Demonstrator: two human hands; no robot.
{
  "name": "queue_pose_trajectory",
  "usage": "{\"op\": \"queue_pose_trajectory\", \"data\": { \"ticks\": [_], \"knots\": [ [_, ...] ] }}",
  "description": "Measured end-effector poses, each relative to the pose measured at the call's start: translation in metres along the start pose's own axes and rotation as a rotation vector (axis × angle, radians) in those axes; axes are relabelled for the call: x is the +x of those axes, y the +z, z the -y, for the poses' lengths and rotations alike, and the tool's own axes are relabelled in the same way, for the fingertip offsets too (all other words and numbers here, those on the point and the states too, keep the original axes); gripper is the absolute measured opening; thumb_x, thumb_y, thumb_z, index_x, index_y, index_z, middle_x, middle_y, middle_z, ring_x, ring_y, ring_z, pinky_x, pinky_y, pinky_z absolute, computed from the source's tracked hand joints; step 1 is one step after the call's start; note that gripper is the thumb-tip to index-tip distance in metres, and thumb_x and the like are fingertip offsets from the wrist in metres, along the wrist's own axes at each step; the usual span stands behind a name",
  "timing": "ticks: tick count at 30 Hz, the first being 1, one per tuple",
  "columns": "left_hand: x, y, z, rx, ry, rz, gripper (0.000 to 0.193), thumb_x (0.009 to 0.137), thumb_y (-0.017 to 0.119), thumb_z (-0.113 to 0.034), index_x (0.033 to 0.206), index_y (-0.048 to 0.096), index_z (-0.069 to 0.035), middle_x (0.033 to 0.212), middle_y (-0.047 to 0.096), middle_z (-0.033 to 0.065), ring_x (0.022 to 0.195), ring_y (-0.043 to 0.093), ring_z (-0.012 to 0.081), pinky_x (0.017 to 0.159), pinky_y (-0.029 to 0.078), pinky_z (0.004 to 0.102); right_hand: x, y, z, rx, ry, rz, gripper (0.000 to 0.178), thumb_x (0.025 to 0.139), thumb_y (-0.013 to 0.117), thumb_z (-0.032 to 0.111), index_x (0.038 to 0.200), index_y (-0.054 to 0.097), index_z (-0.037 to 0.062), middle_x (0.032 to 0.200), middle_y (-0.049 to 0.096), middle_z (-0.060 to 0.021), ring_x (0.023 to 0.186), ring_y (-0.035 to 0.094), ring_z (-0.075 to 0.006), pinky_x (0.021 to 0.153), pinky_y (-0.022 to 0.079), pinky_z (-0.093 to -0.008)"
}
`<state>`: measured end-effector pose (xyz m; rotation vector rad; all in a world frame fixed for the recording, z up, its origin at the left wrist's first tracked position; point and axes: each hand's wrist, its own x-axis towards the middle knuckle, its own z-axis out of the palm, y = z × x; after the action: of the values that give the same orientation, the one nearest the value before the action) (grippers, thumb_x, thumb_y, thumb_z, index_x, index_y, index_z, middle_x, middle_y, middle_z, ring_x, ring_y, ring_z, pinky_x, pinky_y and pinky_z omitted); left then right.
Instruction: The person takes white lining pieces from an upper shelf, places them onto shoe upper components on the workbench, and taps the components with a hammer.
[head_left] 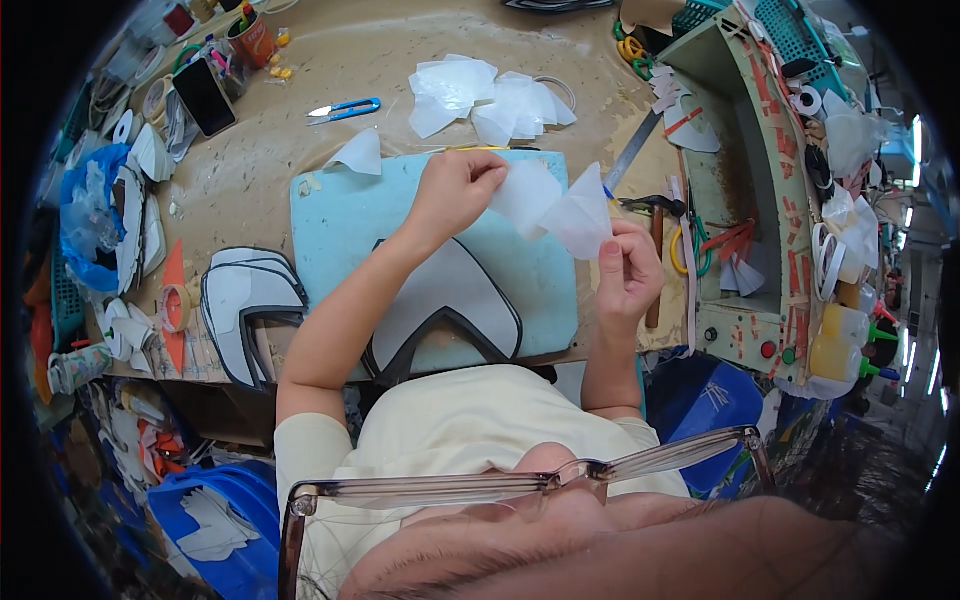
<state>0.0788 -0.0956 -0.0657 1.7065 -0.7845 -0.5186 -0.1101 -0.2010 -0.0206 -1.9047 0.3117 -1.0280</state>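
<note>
Both my hands are raised over a light blue mat. My left hand pinches a thin white translucent sheet by its left side. In my right hand, thumb and fingers close on the edge of another pointed white sheet; the two sheets meet or overlap between my hands. Below them, partly behind my left forearm, lies a grey V-shaped piece with black edges on the mat. A loose white sheet rests at the mat's far left corner.
Beyond the mat lie piles of white sheets and blue-handled thread snips. Left are more grey black-edged pieces and a phone. A hammer, metal ruler and green metal box stand or lie to the right.
</note>
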Motion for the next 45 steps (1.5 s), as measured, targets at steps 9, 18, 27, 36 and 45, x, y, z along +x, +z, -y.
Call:
{"op": "queue_pose_trajectory", "data": {
  "ticks": [9, 18, 27, 36, 45],
  "knots": [
    [-0.041, -0.130, -0.009, 0.018, -0.241, 0.438, 0.018, 0.081, 0.061, -0.015, 0.084, 0.069, 0.002, 0.065, 0.060, 0.0033, 0.065, 0.053, 0.0066, 0.057, 0.043, 0.0248, 0.010, -0.048, 0.007, 0.388, 0.052, -0.225, 0.014, 0.085, 0.051, 0.003, 0.071, 0.051, -0.0023, 0.085, 0.059, -0.0153, 0.076, 0.056, -0.0168, 0.069, 0.045, -0.0260],
    [-0.160, -0.089, -0.077, 0.638, 0.374, 0.056, 0.032, 0.076, 0.069, -0.002, 0.106, 0.061, 0.001, 0.094, 0.066, 0.0143, 0.079, 0.065, 0.0274, 0.065, 0.052, 0.0336, -0.019, 0.067, 0.009, 0.519, 0.419, 0.469, 0.007, 0.088, 0.059, 0.000, 0.090, 0.064, -0.0031, 0.099, 0.062, -0.0082, 0.083, 0.055, -0.0102, 0.067, 0.043, -0.0220],
    [-0.178, -0.047, -0.067, 0.708, 0.324, -0.248, 0.019, 0.074, 0.068, 0.000, 0.092, 0.064, 0.000, 0.083, 0.067, 0.0108, 0.067, 0.065, 0.0227, 0.058, 0.052, 0.0304, -0.038, 0.083, 0.045, 0.268, 0.109, 0.668, 0.007, 0.083, 0.060, -0.005, 0.090, 0.060, -0.0042, 0.090, 0.060, -0.0126, 0.073, 0.058, -0.0194, 0.061, 0.046, -0.0258],
    [-0.250, -0.128, -0.029, 0.835, -0.364, -0.204, 0.005, 0.076, 0.061, -0.004, 0.075, 0.056, -0.003, 0.070, 0.059, 0.0113, 0.067, 0.061, 0.0301, 0.059, 0.049, 0.0383, -0.041, 0.046, 0.023, 0.355, 0.571, 0.591, 0.007, 0.091, 0.055, 0.002, 0.092, 0.062, -0.0013, 0.087, 0.061, -0.0078, 0.062, 0.055, -0.0102, 0.050, 0.041, -0.0210],
    [-0.256, -0.100, -0.036, 0.466, 0.083, 0.023, 0.016, 0.067, 0.058, 0.009, 0.079, 0.060, -0.001, 0.085, 0.065, 0.0120, 0.071, 0.063, 0.0310, 0.062, 0.051, 0.0361, -0.055, 0.082, 0.038, 0.562, 0.747, 0.635, 0.017, 0.094, 0.051, 0.005, 0.105, 0.057, -0.0065, 0.082, 0.062, -0.0082, 0.064, 0.063, -0.0126, 0.055, 0.053, -0.0234]
  ]
}}
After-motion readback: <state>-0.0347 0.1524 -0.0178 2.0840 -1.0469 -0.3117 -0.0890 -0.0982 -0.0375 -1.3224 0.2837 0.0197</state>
